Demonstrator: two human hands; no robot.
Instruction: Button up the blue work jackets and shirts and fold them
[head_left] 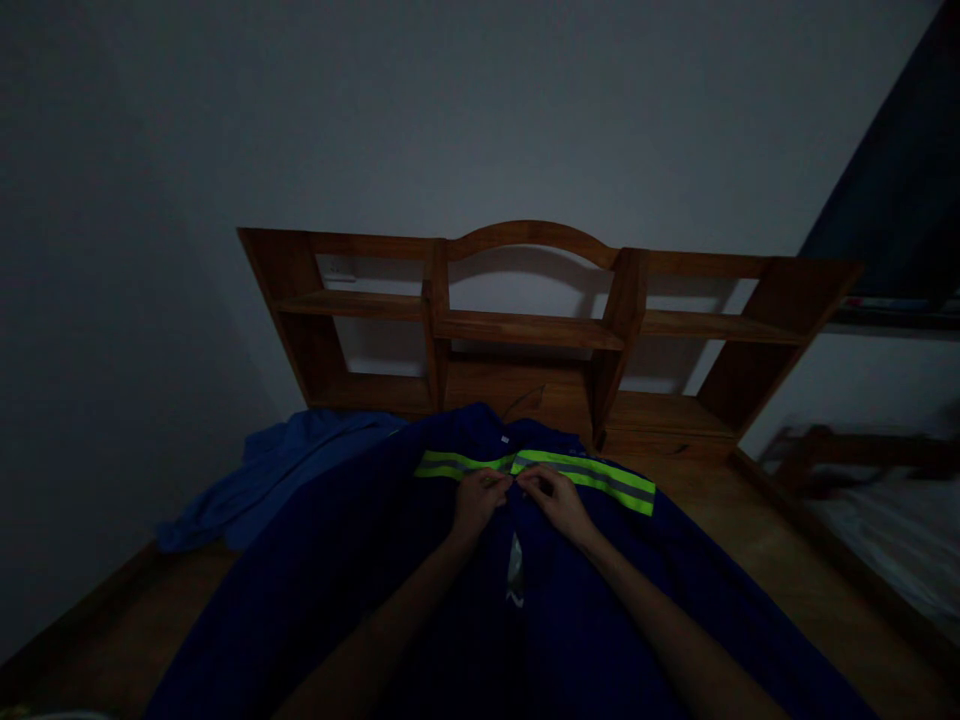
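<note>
A: Grip and position?
B: Left hand [480, 500] and right hand [553, 503] each appear pinched on the jacket [574, 620], spread before the headboard [529, 328].
A: Risk?
B: Uneven pull could misalign its front.

V. dim lighting w/ soft shadows, edges stretched.
</note>
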